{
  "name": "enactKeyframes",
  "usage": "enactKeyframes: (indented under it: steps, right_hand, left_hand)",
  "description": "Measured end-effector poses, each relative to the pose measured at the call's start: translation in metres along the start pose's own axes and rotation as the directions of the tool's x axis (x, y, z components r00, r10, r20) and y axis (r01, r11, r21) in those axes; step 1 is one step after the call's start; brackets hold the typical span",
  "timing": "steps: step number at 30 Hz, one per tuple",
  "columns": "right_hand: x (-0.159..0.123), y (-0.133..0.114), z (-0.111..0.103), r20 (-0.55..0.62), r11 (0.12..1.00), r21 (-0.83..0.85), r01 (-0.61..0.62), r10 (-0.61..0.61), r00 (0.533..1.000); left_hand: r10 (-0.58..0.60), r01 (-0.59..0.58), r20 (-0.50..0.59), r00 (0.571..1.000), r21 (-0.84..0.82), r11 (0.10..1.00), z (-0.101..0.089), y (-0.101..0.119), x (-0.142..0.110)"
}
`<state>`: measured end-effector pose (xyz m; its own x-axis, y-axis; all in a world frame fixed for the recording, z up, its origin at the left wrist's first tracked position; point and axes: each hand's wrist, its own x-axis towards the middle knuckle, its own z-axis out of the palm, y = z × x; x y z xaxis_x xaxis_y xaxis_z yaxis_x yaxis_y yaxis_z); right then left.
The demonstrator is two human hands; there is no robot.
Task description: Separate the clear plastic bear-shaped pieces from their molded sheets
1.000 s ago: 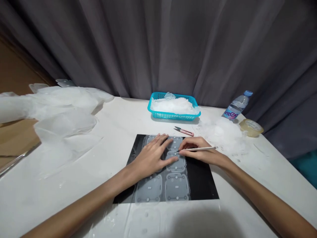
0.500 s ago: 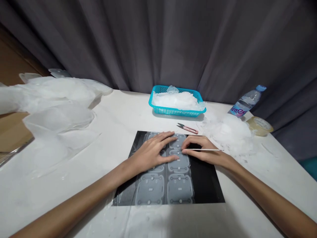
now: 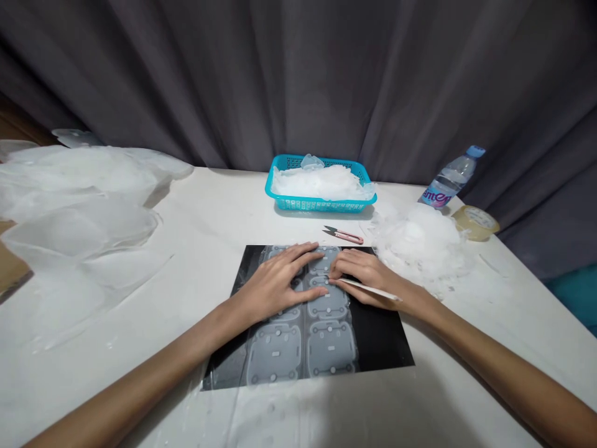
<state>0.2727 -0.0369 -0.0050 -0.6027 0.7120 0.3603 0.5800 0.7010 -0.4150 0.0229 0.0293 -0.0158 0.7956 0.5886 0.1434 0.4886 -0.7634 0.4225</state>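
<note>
A clear film sheet (image 3: 303,339) with rows of rounded square shapes lies on a black mat (image 3: 377,336) in front of me. My left hand (image 3: 277,280) rests flat on the sheet with its fingers spread, pressing it down. My right hand (image 3: 361,274) pinches a thin white stick (image 3: 370,289) like a pen, its tip on the sheet close to my left fingertips.
A blue basket (image 3: 321,202) of clear film pieces stands at the back. Small pink snips (image 3: 344,234) lie before it. A heap of film scraps (image 3: 420,239), a water bottle (image 3: 450,177) and a tape roll (image 3: 474,222) sit at right. Large clear sheets (image 3: 79,205) pile at left.
The stick in my right hand has tilted, its free end dropping toward me. Both hands stay on the sheet. The view has shifted slightly.
</note>
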Motion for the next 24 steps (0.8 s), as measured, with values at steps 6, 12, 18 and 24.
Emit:
enactKeyframes:
  steps: [6, 12, 18, 24]
  right_hand:
    - [-0.001, -0.003, -0.005, 0.028, 0.991, -0.131, 0.04, -0.037, 0.999]
    - [-0.001, 0.006, 0.013, -0.042, 0.959, -0.266, 0.1, -0.115, 0.992]
    - [-0.004, 0.007, 0.016, -0.037, 0.93, -0.362, 0.063, -0.082, 0.996]
    - [-0.004, 0.005, 0.015, 0.005, 0.893, -0.426, 0.147, -0.161, 0.987]
  left_hand:
    - [0.001, -0.001, 0.01, 1.0, 0.012, 1.0, -0.002, 0.003, -0.001]
    - [-0.006, 0.006, 0.018, 1.0, -0.02, 1.0, -0.004, 0.004, 0.0]
    - [-0.045, 0.045, 0.009, 0.999, -0.076, 0.996, -0.003, 0.005, 0.001]
    - [-0.029, 0.031, 0.033, 0.999, -0.047, 0.998, -0.002, 0.003, 0.001]
